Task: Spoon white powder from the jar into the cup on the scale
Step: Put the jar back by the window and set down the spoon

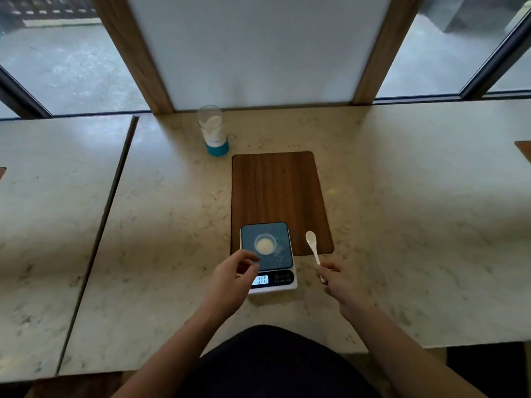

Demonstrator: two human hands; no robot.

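A small clear cup with white powder in it stands on the dark platform of a digital scale with a lit display. My right hand grips the handle of a white spoon, whose bowl points away, right of the scale. My left hand hovers at the scale's near left corner, fingers loosely curled and holding nothing. A clear jar with white powder and a teal base stands far back, left of the board.
The scale's far end rests on a brown wooden board on a marbled counter. A seam separates a second counter on the left. A wood-framed white panel and windows stand behind.
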